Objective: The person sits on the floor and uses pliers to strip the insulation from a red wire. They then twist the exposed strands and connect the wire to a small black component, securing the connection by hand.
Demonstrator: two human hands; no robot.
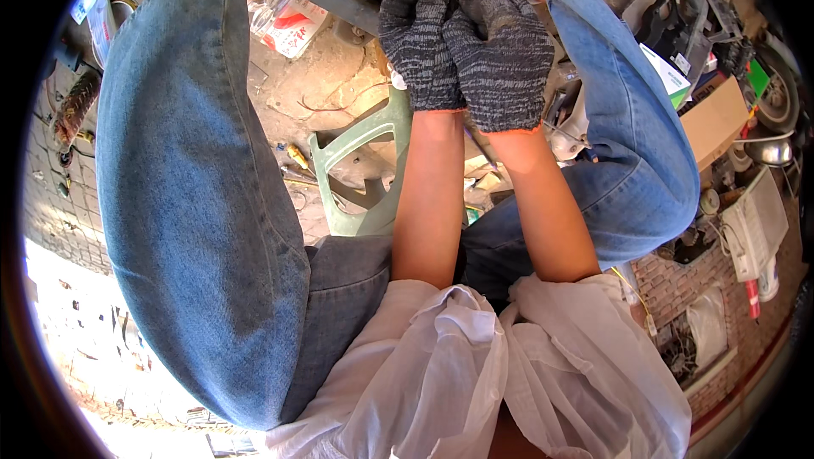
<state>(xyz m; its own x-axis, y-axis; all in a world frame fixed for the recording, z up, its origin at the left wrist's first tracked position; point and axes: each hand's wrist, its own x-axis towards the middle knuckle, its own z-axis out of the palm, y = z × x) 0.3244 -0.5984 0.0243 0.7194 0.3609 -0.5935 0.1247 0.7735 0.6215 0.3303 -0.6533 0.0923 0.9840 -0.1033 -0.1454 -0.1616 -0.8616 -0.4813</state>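
Note:
Both hands wear dark grey speckled knit gloves with orange cuffs and are side by side at the top of the head view. The fingers of my left hand point(424, 44) are curled closed, pointing away from me. Against it rests my right hand point(502, 62), also closed, its fingers bent forward. Whatever they grip is hidden by the gloves. Just beyond and to the left of them is a dark grey metal frame point(335, 3). A pale green plastic stool point(360, 150), partly covered by my left forearm, stands below the hands.
A red and white package point(292, 25) lies on the dirty floor left of my hands. To the right are a cardboard box point(716, 120), piled dark parts point(670, 18), a wheel point(776, 86) and a white plastic case point(755, 226). My jeans-clad legs point(191, 162) flank the work area.

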